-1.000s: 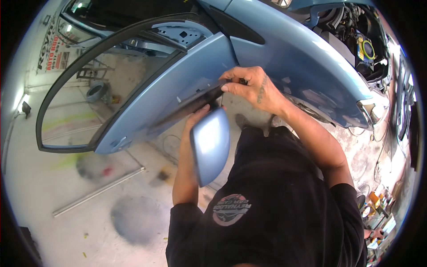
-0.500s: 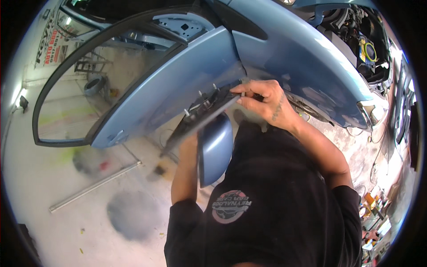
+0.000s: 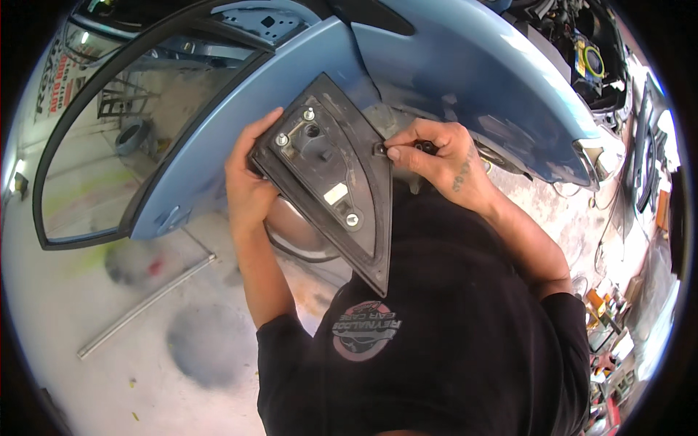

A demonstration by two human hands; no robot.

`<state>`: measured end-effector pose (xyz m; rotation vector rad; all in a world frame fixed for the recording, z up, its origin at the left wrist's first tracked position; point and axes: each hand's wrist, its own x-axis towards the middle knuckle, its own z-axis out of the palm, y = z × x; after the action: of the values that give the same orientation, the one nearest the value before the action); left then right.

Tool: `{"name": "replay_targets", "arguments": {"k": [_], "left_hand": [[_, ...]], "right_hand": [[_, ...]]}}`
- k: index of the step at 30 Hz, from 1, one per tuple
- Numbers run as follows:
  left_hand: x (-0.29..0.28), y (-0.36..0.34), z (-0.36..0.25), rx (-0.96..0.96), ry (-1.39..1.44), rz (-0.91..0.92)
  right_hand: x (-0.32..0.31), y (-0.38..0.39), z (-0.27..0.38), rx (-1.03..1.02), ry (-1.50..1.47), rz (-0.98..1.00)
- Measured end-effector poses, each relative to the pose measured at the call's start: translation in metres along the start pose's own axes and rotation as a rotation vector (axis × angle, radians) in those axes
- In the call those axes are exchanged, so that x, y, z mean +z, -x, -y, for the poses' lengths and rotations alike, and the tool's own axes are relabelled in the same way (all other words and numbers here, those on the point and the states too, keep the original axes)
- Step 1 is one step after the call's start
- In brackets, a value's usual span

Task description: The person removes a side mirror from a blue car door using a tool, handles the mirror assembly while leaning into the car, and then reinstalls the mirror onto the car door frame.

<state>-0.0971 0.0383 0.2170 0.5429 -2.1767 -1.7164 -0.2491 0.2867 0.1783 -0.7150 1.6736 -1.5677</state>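
Right fingers: from where I sit, the right hand has thumb and forefinger brought together on a small dark fitting at the plate's right edge; a darker object shows between its other fingers, and I can't make out what it is.
Plate from fingertips: the black mounting plate lies directly left of those fingertips, and the right hand is the nearer one to that fitting.
Long axis: I read it running from upper left to lower right, the narrow tip pointing down toward the shirt.
Left hand: the left hand is wrapped around the plate's left edge and bears it; I can't see all its fingers, since some go behind.
Where the plate is: held up between both hands, in front of the shirt and apart from the car door.
Plate face: matt black, roughly triangular, dusty, with a raised rim, a pair of upper studs, a lower stud, a round hole and a pale label.
Under the plate: a rounded mirror housing shows below the left hand, partly hidden.
Beyond: I see the blue door with its black window frame, and the blue fender to the right.
Farthest: a metal bar lies on the pale floor, and a tyre shows through the window frame.
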Motion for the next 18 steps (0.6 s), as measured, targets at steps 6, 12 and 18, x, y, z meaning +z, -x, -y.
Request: {"name": "replay_targets", "arguments": {"k": [6, 12, 18], "left_hand": [[0.004, -0.002, -0.015, 0.052, -0.161, 0.079], [0.011, -0.007, -0.034, 0.012, -0.251, 0.170], [0.013, -0.010, -0.035, 0.004, -0.272, 0.232]], "right_hand": [[-0.002, -0.001, -0.014, -0.277, 0.244, -0.061], [0.000, 0.000, -0.020, -0.559, 0.634, -0.048], [0.008, 0.000, -0.030, -0.603, 0.770, -0.079]]}}
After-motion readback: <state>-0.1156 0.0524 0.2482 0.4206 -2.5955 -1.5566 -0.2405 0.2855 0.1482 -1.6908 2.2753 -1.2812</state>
